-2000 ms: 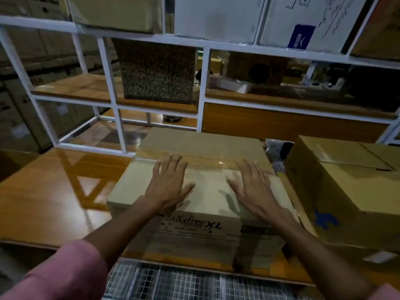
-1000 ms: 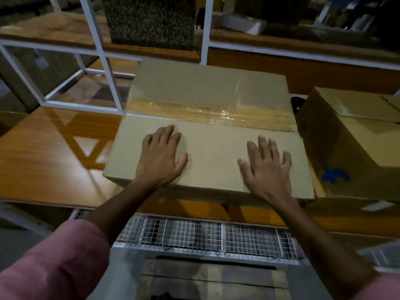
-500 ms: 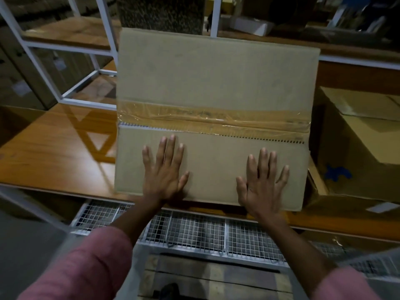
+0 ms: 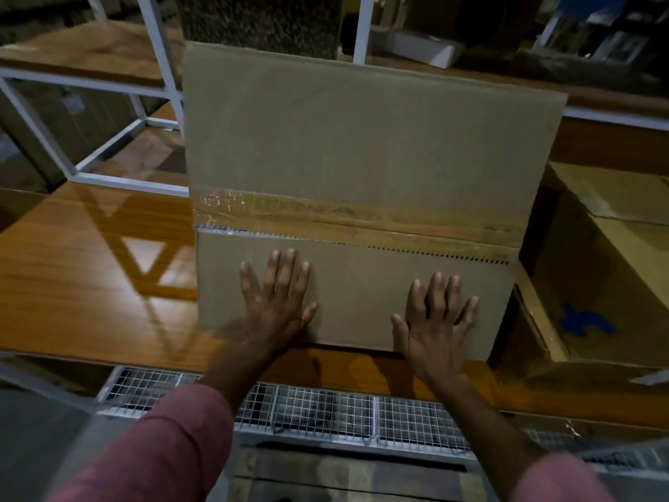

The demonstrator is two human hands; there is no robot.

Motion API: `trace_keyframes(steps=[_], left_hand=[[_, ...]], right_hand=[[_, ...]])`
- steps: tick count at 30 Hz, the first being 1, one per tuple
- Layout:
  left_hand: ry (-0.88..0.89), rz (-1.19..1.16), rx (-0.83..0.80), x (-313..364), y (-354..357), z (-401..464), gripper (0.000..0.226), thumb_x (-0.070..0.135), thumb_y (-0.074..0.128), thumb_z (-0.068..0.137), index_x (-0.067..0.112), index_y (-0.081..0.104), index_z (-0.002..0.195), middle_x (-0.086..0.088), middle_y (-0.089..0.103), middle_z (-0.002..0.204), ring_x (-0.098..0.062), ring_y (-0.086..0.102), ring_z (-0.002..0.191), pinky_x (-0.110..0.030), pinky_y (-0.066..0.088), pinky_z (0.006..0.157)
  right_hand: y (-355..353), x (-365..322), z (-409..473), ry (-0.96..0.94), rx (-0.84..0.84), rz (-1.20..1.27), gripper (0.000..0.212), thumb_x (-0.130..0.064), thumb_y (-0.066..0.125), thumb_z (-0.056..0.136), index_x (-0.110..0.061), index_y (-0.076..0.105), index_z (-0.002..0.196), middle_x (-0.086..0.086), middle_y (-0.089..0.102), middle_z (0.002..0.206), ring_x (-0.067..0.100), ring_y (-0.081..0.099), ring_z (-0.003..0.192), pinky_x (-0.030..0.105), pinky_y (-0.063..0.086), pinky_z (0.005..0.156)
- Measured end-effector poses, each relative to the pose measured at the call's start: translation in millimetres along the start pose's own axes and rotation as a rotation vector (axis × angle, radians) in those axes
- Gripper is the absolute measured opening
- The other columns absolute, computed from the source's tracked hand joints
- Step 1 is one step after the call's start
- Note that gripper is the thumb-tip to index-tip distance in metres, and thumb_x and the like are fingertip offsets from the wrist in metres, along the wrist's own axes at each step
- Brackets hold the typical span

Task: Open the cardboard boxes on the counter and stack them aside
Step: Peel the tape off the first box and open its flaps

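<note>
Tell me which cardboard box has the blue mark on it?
The cardboard box on the right, beside the one under the hands. Its dark side shows a blue mark; the taped box in the middle shows none.

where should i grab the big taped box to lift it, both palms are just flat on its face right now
Probably by its two short side edges, one hand from each side. The taped box is wide, and the left hand and right hand only press flat on its face, gripping nothing.

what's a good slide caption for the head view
Both open hands, left and right, press flat on a taped cardboard box.
</note>
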State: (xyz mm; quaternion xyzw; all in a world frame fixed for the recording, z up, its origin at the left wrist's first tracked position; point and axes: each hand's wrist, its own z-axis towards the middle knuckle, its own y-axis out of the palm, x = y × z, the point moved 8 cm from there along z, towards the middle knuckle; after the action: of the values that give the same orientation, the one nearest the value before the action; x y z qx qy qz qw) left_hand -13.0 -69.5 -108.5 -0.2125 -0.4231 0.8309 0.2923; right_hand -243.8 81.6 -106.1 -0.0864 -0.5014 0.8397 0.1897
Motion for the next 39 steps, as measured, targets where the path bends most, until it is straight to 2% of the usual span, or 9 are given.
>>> trace_keyframes(steps=[5, 8, 13, 22, 26, 30, 34, 37, 39], left_hand=[[0.032, 0.046, -0.065, 0, 4, -18, 0.100, 0.052, 0.070, 0.084, 0.013, 0.017, 0.160, -0.018, 0.006, 0.166, -0.037, 0.010, 0.153, -0.075, 0.021, 0.108], [-0.001, 0.002, -0.111, 0, -2, -27, 0.092, 0.046, 0.072, 0.083, 0.015, 0.028, 0.156, -0.017, 0.013, 0.164, -0.037, 0.016, 0.150, -0.073, 0.026, 0.107], [-0.170, -0.157, -0.140, -1, -40, -14, 0.069, 0.048, 0.050, 0.090, 0.016, 0.039, 0.149, -0.017, 0.023, 0.156, -0.040, 0.039, 0.121, -0.058, 0.040, 0.095], [-0.109, -0.064, 0.236, -3, -194, 69, 0.061, 0.048, 0.046, 0.092, 0.019, 0.040, 0.145, -0.014, 0.030, 0.146, -0.038, 0.031, 0.128, -0.057, 0.021, 0.110], [-0.053, 0.001, 0.258, -15, -240, 101, 0.043, 0.044, 0.038, 0.100, 0.013, 0.064, 0.113, -0.015, 0.061, 0.112, -0.036, 0.049, 0.101, -0.047, 0.036, 0.085], [-0.093, -0.168, 0.170, -32, -254, 134, 0.041, 0.038, 0.042, 0.104, 0.006, 0.067, 0.099, -0.016, 0.063, 0.092, -0.033, 0.058, 0.081, -0.038, 0.039, 0.065], [-0.116, -0.184, -0.030, -39, -234, 173, 0.038, 0.043, 0.045, 0.102, 0.013, 0.069, 0.099, -0.012, 0.067, 0.093, -0.028, 0.056, 0.080, -0.035, 0.038, 0.065], [-0.121, -0.248, -0.140, -43, -214, 186, 0.035, 0.046, 0.048, 0.099, 0.020, 0.068, 0.110, -0.011, 0.067, 0.110, -0.031, 0.060, 0.098, -0.042, 0.049, 0.079], [-0.129, -0.251, -0.213, -47, -204, 183, 0.040, 0.048, 0.045, 0.099, 0.021, 0.065, 0.120, -0.011, 0.059, 0.125, -0.032, 0.051, 0.116, -0.050, 0.042, 0.096]], right_hand=[[11, -4, -14, -0.052, -0.058, -0.048, 0.083, -0.045, 0.065, 0.093, -0.013, 0.025, 0.157, 0.025, 0.006, 0.163, 0.051, 0.006, 0.149, 0.075, 0.012, 0.111], [6, -8, -27, -0.044, -0.070, -0.028, 0.091, -0.032, 0.077, 0.084, -0.017, 0.024, 0.156, 0.025, 0.010, 0.162, 0.052, 0.008, 0.148, 0.075, 0.019, 0.109], [-32, -18, -21, 0.005, -0.042, 0.064, 0.075, -0.030, 0.075, 0.082, -0.021, 0.035, 0.145, 0.020, 0.035, 0.140, 0.044, 0.034, 0.130, 0.064, 0.033, 0.100], [-177, -24, 48, -0.049, 0.312, 0.158, 0.058, -0.042, 0.059, 0.091, -0.021, 0.042, 0.142, 0.011, 0.029, 0.135, 0.037, 0.033, 0.127, 0.060, 0.017, 0.115], [-237, -11, 82, -0.062, 0.434, 0.242, 0.044, -0.041, 0.052, 0.096, -0.016, 0.053, 0.132, 0.012, 0.035, 0.134, 0.031, 0.035, 0.125, 0.054, 0.032, 0.106], [-245, 3, 129, -0.064, 0.182, 0.259, 0.039, -0.042, 0.043, 0.100, -0.014, 0.061, 0.122, 0.015, 0.060, 0.119, 0.031, 0.052, 0.107, 0.048, 0.048, 0.087], [-222, 16, 161, 0.000, -0.125, 0.223, 0.041, -0.048, 0.046, 0.096, -0.022, 0.062, 0.124, 0.012, 0.056, 0.126, 0.030, 0.051, 0.113, 0.050, 0.044, 0.096], [-212, 27, 170, 0.064, -0.183, 0.200, 0.046, -0.050, 0.043, 0.095, -0.025, 0.060, 0.129, 0.013, 0.052, 0.135, 0.032, 0.043, 0.125, 0.051, 0.034, 0.099], [-206, 29, 170, 0.086, -0.218, 0.167, 0.049, -0.052, 0.038, 0.096, -0.026, 0.055, 0.135, 0.012, 0.049, 0.141, 0.033, 0.038, 0.129, 0.053, 0.030, 0.101]])
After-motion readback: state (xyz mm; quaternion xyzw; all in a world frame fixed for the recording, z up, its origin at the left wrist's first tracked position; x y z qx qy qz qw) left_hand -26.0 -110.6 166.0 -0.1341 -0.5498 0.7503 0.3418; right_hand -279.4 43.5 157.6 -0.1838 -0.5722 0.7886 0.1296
